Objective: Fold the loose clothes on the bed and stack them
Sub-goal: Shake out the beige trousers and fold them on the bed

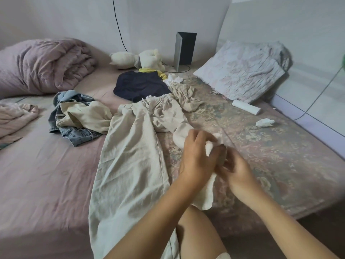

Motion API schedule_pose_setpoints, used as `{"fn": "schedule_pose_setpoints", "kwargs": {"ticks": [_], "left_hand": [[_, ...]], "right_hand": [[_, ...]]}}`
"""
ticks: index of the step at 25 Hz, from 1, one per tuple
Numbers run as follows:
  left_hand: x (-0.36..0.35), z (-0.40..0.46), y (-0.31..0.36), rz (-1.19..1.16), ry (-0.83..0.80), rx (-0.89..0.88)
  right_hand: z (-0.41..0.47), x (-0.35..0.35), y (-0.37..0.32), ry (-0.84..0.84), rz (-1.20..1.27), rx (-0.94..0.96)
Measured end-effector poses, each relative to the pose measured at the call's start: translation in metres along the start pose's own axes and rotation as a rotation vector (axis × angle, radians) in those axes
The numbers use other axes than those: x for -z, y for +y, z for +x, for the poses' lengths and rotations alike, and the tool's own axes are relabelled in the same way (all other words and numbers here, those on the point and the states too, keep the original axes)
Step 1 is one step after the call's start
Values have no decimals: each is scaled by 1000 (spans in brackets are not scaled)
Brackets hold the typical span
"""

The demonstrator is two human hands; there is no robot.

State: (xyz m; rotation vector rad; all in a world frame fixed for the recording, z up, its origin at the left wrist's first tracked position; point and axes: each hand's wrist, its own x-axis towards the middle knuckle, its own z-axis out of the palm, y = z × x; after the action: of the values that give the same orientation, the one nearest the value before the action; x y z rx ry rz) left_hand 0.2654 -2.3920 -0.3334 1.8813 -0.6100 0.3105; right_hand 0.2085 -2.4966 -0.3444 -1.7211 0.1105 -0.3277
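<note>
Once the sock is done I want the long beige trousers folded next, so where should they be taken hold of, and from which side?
Probably at the gathered waistband of the long beige trousers, reaching from the near side past the hems. They lie lengthwise, waistband at the far end, legs running toward the person, one leg bunched to the right. Lifting both waistband corners lets the legs hang straight.

Your two bare forearms rise from the bottom edge of the frame and converge just right of centre, the left one crossing up from the lower middle and the right one from the lower right corner. Your left hand (197, 154) shows its back to the camera, fingers curled over and gripping a white sock (208, 193). Your right hand (236, 171) sits touching it at lower right, fingers bent inward and pinching the same sock.
</note>
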Motion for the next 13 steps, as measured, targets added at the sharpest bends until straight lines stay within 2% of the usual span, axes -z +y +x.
{"fn": "schedule_pose_setpoints", "kwargs": {"ticks": [2,5,8,10,13], "left_hand": [[6,4,-3,-158,-105,128],[14,5,-9,-301,-204,188],[20,-3,-21,-314,-221,180],[19,-17,-34,-319,-229,240],[-2,-47,-54,-142,-269,316]], "right_hand": [[8,3,-3,17,-58,44],[17,11,-7,-34,-183,64],[27,16,-20,4,-200,54],[31,18,-30,47,-172,41],[42,20,-48,107,-116,79]]}}
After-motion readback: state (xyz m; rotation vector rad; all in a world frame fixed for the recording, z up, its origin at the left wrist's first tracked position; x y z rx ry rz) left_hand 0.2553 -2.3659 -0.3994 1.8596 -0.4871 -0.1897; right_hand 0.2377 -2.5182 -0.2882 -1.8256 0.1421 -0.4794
